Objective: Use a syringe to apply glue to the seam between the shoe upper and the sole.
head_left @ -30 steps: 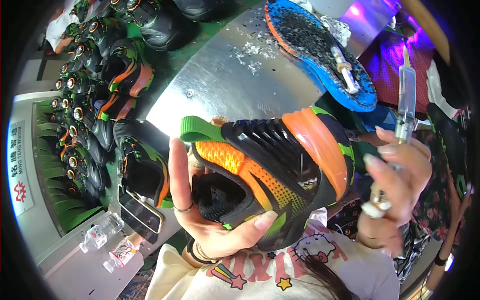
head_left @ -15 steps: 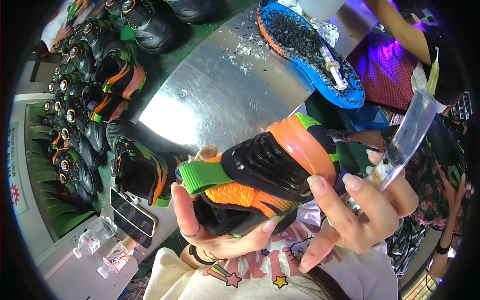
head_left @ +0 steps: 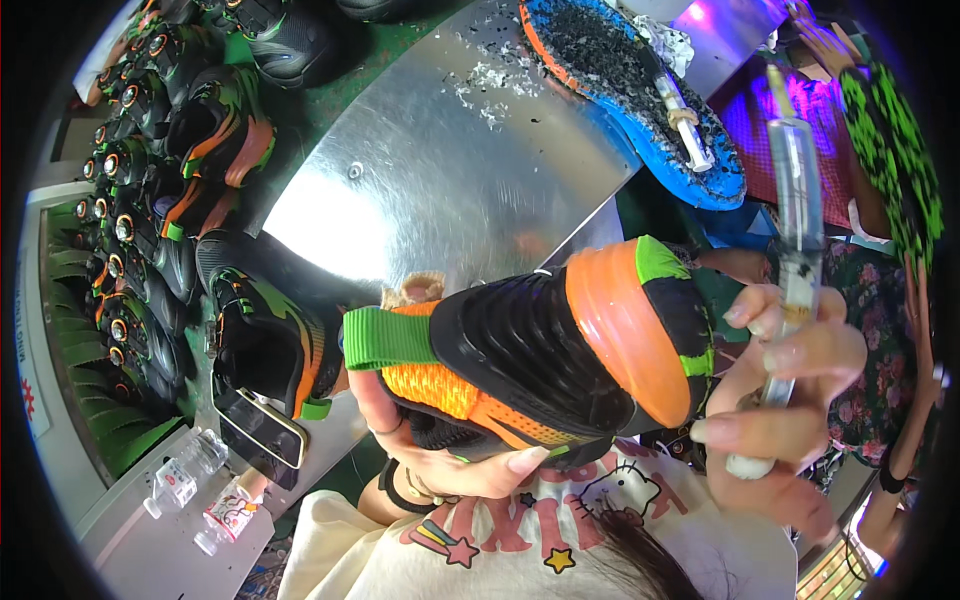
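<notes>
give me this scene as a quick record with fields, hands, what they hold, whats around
left hand: grips a black, orange and green shoe from below, heel strap toward the person's left
right hand: holds a clear syringe, tip up
surface: shiny metal table
behind: blue shoe sole with dark bits on it
left side: rows of matching shoes
near left: phone, small bottles

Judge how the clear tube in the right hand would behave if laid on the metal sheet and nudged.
The clear tube looks round and slim, so it would probably roll on the smooth, shiny metal sheet. It seems stiff: it stands straight above the right hand. Its glossy surface may be slippery.
</notes>
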Demonstrator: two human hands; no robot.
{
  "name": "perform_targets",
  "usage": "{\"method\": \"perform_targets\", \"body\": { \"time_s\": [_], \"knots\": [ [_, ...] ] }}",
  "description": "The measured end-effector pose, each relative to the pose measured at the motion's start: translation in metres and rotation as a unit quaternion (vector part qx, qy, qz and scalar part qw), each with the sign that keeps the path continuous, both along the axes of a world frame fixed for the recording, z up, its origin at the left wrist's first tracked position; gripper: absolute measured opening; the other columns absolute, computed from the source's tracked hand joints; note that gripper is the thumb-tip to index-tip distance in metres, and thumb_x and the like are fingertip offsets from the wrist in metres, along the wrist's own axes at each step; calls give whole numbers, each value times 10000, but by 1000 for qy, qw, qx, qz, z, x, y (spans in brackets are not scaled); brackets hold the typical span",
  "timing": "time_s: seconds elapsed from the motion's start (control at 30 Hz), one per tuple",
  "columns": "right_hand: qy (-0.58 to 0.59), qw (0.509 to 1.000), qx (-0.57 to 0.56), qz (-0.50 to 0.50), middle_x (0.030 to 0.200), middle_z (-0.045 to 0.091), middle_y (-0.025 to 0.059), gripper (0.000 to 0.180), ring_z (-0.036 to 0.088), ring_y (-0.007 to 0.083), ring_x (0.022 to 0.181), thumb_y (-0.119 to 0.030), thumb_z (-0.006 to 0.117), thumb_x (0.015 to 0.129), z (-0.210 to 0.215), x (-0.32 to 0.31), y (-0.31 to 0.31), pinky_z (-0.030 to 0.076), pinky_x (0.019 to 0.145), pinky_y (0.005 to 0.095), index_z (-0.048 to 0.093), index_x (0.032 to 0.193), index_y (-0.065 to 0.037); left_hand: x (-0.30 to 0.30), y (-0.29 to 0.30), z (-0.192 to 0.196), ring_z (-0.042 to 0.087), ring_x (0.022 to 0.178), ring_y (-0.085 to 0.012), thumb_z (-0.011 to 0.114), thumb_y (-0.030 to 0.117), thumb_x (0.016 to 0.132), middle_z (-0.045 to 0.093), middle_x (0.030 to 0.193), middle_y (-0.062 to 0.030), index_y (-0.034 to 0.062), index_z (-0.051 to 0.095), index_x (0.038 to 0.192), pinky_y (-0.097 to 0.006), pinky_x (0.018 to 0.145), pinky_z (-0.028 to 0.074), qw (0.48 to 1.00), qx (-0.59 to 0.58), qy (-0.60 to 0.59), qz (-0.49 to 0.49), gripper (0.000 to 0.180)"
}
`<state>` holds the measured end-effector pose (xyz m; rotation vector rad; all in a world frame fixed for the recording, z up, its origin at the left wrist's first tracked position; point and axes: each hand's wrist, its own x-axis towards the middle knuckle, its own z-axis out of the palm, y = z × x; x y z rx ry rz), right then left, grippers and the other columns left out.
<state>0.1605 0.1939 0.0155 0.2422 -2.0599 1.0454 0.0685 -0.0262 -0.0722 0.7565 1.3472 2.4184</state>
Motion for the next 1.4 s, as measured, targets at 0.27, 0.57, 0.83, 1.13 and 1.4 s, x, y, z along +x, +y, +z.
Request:
{"method": "perform_targets", "body": {
  "time_s": [0.27, 0.57, 0.83, 1.13, 1.4],
  "knots": [
    [-79, 989, -127, 8, 1156, 460, 126, 756, 444, 277, 1008, -670, 78, 975, -1, 7, -1, 425, 841, 454, 622, 862, -157, -2, -2, 5, 441, 1328, -399, 872, 70, 567, 317, 1485, -300, 74, 31, 1554, -534, 1103, 360, 997, -4, -56, -59, 1297],
    [-213, 925, -81, -304, 1102, 600, 212, 831, 555, 282, 993, -560, 41, 1025, -16, 4, 17, 427, 905, 398, 622, 837, 3, -26, 8, 3, 525, 1230, -353, 881, 128, 555, 442, 1392, -267, 54, 153, 1518, -476, 1070, 370, 993, 2, 87, -78, 1209],
    [-240, 895, -258, -273, 1053, 606, 200, 805, 541, 264, 980, -531, 99, 1036, -27, 26, 35, 350, 955, 352, 597, 787, 51, -14, -8, 5, 616, 1086, -403, 862, 182, 656, 594, 1249, -241, 198, 243, 1506, -460, 938, 454, 876, -324, 355, 30, 1052],
    [-274, 896, -275, -214, 1200, 540, 247, 762, 500, 310, 1152, -535, 116, 1037, -14, 65, 52, 386, 1009, 395, 576, 872, 49, -14, 17, -16, 530, 956, -378, 840, 252, 628, 473, 1000, -112, 255, 443, 1116, -480, 897, 362, 936, -116, 278, 180, 629],
    [-289, 883, -127, -348, 1323, 467, 335, 626, 449, 411, 1286, -412, 268, 978, -23, 90, 50, 444, 1060, 447, 565, 1104, 126, -22, 65, -21, 435, 775, -270, 770, 296, 570, 325, 660, 69, 344, 582, 633, -370, 660, 368, 887, 143, 307, 314, 204]
  ]
}}
